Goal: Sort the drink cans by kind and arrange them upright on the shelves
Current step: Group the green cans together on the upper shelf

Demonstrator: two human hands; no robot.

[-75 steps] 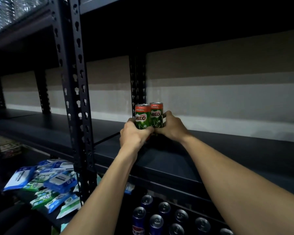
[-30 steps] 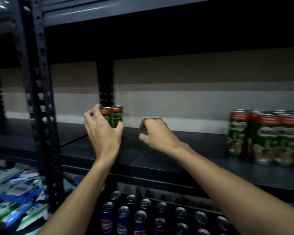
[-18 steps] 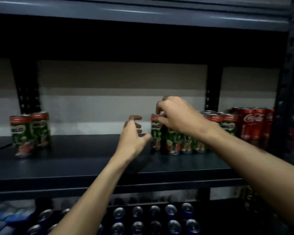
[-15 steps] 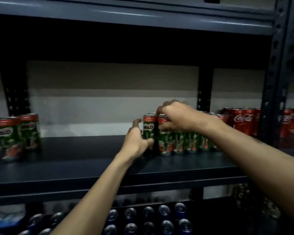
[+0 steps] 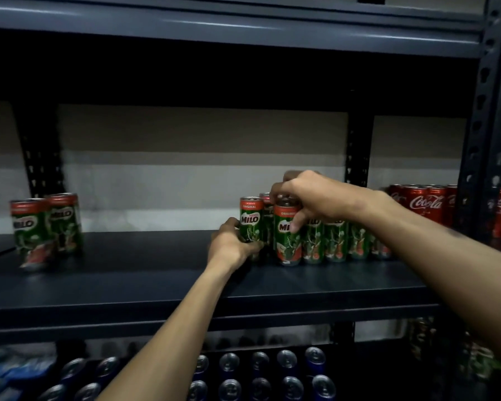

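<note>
A row of green Milo cans (image 5: 334, 241) stands upright on the dark middle shelf (image 5: 156, 285). My left hand (image 5: 232, 247) grips the bottom of the leftmost Milo can (image 5: 250, 219), which is upright. From above, my right hand (image 5: 315, 195) grips the top of the neighbouring Milo can (image 5: 287, 244), thumb on its front. Two more Milo cans (image 5: 47, 227) stand upright together at the shelf's far left.
Red Coca-Cola cans (image 5: 425, 202) stand right of the Milo row, up to a perforated upright post (image 5: 480, 125). Blue-and-silver cans (image 5: 272, 371) fill the shelf below. An upper shelf edge (image 5: 243, 24) runs overhead. Blurred blue packets (image 5: 9, 371) lie at the lower left.
Both hands let go of the pair of Milo cans at the left and moved right to the Milo row. Each hand now grips one can there.
</note>
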